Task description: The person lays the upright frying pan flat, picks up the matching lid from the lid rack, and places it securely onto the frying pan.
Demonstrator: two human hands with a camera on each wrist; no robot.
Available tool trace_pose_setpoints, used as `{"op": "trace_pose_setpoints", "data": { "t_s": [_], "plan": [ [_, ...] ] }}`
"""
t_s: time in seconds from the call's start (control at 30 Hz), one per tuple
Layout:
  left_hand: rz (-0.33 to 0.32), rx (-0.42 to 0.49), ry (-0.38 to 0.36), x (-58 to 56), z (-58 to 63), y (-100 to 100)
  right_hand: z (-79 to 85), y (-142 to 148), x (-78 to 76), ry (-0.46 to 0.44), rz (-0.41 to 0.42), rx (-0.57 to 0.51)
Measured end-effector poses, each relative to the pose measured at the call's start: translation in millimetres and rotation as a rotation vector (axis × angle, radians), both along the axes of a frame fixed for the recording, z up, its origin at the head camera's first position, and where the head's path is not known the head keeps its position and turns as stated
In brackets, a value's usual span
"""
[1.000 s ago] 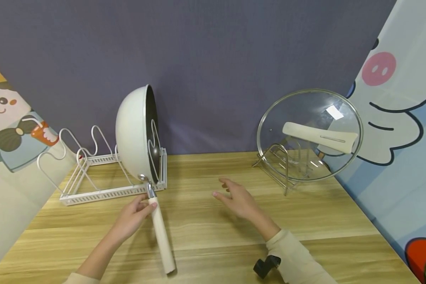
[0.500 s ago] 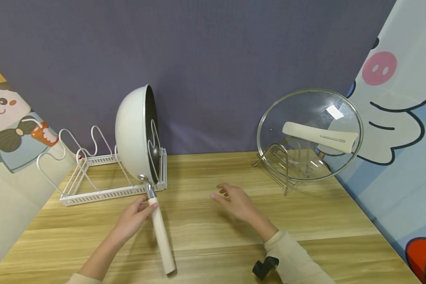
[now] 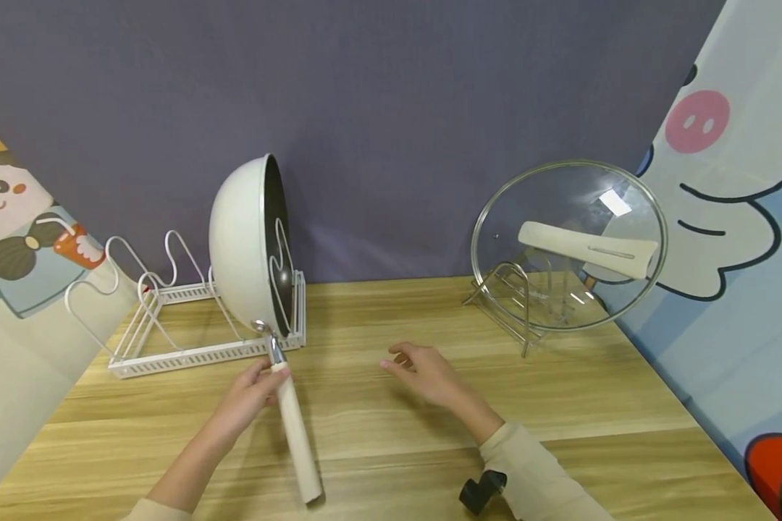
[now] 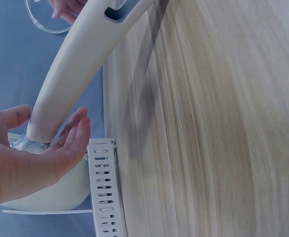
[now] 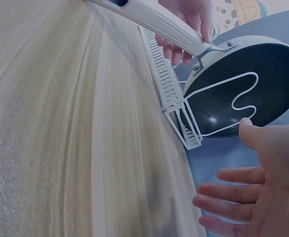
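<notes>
A deep white wok [image 3: 237,239] with a dark inside stands on its side in the white wire rack [image 3: 202,356], its long cream handle [image 3: 297,438] pointing toward me over the wooden table. My left hand [image 3: 247,396] is around the handle's upper end, by the metal joint, with the thumb on one side and the fingers on the other [image 4: 75,131]. To the right, my right hand [image 3: 423,373] hovers over the table with nothing in it. In the right wrist view its relaxed fingers [image 5: 233,192] are spread, and the wok's dark inside [image 5: 253,74] lies beyond.
At the right, a round glass lid [image 3: 560,188] with a cream handle [image 3: 586,248] leans in a small metal stand [image 3: 526,311]. A dark grey partition [image 3: 391,130] closes off the back of the table. Printed cartoon walls flank both sides.
My right hand has drifted slightly left and toward me. The left hand stays at the wok's handle, and the wok has kept its place in the rack.
</notes>
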State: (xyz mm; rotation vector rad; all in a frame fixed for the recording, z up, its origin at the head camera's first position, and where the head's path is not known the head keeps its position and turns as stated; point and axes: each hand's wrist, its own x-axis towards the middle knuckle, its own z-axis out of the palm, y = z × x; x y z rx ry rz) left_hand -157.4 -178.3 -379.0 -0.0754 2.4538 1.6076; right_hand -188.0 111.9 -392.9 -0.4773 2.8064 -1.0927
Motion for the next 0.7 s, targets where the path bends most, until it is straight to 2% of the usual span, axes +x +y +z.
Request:
{"op": "trace_pose_setpoints", "data": {
  "t_s": [0.17,0.33,0.53,0.7],
  "plan": [
    [0.003,0.063,-0.045,-0.7,0.0,-1,-2.1,-2,-1.0,-0.004,0.018,0.009],
    [-0.006,0.163,-0.103,-1.6,-0.3,0,-2.7,-4,-0.8,-0.008,0.035,0.005],
    [-0.064,0.340,-0.153,-5.2,-2.4,0,-5.3,-7,0.2,-0.016,0.053,0.004],
    [-0.073,0.408,-0.174,-6.3,-2.7,0,-9.7,-11,0.5,-0.025,0.074,-0.006]
  ]
}}
